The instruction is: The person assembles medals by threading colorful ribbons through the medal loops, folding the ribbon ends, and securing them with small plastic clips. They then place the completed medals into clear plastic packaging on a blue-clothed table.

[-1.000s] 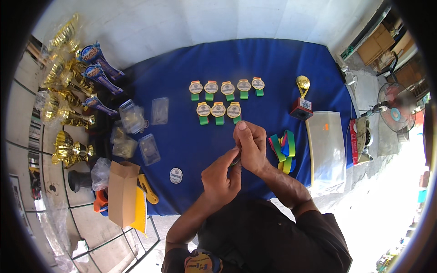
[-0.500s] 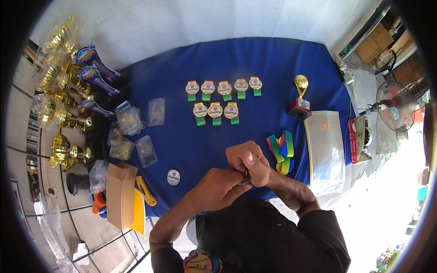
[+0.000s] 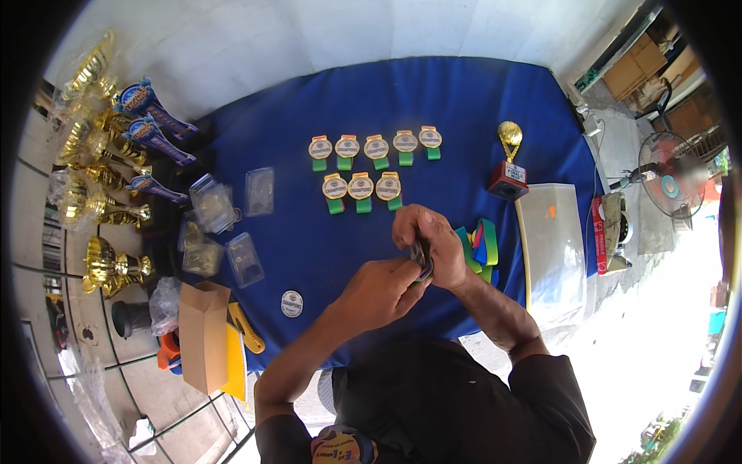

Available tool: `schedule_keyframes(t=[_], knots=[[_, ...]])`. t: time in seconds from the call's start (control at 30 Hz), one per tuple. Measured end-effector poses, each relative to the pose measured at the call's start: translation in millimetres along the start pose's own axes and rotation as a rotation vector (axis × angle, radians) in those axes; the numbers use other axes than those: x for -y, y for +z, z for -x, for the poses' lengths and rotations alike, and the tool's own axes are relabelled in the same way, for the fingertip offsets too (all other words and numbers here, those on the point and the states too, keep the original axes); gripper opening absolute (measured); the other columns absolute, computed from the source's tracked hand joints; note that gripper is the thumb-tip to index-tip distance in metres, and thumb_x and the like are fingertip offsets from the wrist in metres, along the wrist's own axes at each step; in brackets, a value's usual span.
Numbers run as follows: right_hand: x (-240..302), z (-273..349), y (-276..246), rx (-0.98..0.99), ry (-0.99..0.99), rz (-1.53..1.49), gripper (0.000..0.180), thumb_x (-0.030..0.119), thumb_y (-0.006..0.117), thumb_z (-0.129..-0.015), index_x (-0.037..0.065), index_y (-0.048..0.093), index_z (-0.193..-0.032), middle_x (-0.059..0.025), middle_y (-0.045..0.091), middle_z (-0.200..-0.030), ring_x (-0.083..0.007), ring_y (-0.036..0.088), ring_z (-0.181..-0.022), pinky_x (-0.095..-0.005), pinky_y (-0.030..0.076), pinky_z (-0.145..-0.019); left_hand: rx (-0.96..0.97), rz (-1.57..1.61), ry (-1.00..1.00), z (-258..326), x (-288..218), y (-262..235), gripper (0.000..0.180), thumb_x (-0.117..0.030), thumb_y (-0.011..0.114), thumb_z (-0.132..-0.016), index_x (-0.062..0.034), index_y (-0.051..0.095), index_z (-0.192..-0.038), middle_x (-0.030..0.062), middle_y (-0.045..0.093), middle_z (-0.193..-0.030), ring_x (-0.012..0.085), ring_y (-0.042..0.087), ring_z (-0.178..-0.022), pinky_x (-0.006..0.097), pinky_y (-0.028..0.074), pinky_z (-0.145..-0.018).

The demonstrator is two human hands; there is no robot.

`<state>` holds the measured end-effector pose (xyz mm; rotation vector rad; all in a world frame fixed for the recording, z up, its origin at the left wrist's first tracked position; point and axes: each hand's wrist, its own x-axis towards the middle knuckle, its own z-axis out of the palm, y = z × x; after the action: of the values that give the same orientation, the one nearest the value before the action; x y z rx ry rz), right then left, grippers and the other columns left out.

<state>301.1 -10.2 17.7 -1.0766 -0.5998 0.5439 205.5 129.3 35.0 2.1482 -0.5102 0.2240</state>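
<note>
Above the near edge of the blue-covered table, both my hands close on a medal (image 3: 421, 259), mostly hidden by the fingers, with a bit of coloured ribbon at its lower edge. My left hand (image 3: 379, 292) pinches it from the lower left. From the right, my right hand (image 3: 439, 246) wraps round it with bent fingers. Beyond the hands, two rows of medals (image 3: 361, 185) lie with green ribbon ends folded below them. Beside my right wrist rests a pile of green, yellow and blue ribbons (image 3: 487, 240). A round white printed disc (image 3: 291, 303) lies left of my left forearm.
Clear plastic cases (image 3: 246, 259) lie at the left, near gold trophy cups (image 3: 108, 263) and a cardboard box (image 3: 204, 336) with a yellow cutter (image 3: 247, 329). A gold ball trophy (image 3: 508, 182) and a plastic sheet (image 3: 553, 255) occupy the right. Farther right stands a fan (image 3: 671, 182).
Both hands have moved up and slightly right, away from my body. My right hand has turned, so more of the medal shows between the hands.
</note>
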Motion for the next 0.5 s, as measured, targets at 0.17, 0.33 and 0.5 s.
schedule_keyframes(t=[0.17, 0.33, 0.5], knots=[[-10.4, -6.1, -24.4, -0.226, 0.108, 0.576, 0.018, 0.018, 0.054, -0.099, 0.002, 0.059, -0.105, -0.0069, 0.056, -0.097, -0.0125, 0.053, -0.089, -0.0311, 0.045, -0.076, -0.058, -0.509, 0.195, -9.8, 40.2, 35.8, 0.016, -0.016, 0.074, -0.085, -0.009, 0.06, -0.086, 0.0055, 0.063, -0.074, 0.0191, 0.066, -0.063, 0.033, 0.052, -0.048], [6.8, -14.1, -70.1, -0.199, 0.447, 0.592, 0.027, 0.004, 0.068, -0.09, 0.0, 0.063, -0.116, -0.0079, 0.067, -0.101, -0.0123, 0.064, -0.086, -0.0287, 0.052, -0.071, -0.088, -0.763, 0.305, -33.6, 75.5, 47.3, 0.014, -0.015, 0.074, -0.081, -0.0099, 0.061, -0.083, 0.0013, 0.058, -0.07, 0.015, 0.064, -0.06, 0.03, 0.052, -0.047], [-17.5, -43.1, -111.6, -0.171, 0.438, 0.355, 0.033, -0.001, 0.074, -0.087, -0.001, 0.063, -0.118, -0.0086, 0.071, -0.101, -0.0135, 0.068, -0.089, -0.0287, 0.056, -0.077, -0.011, -0.926, 0.163, -60.1, 90.0, 62.7, 0.009, -0.012, 0.072, -0.08, -0.0078, 0.065, -0.083, 0.0014, 0.059, -0.075, 0.0162, 0.064, -0.064, 0.028, 0.053, -0.05]])
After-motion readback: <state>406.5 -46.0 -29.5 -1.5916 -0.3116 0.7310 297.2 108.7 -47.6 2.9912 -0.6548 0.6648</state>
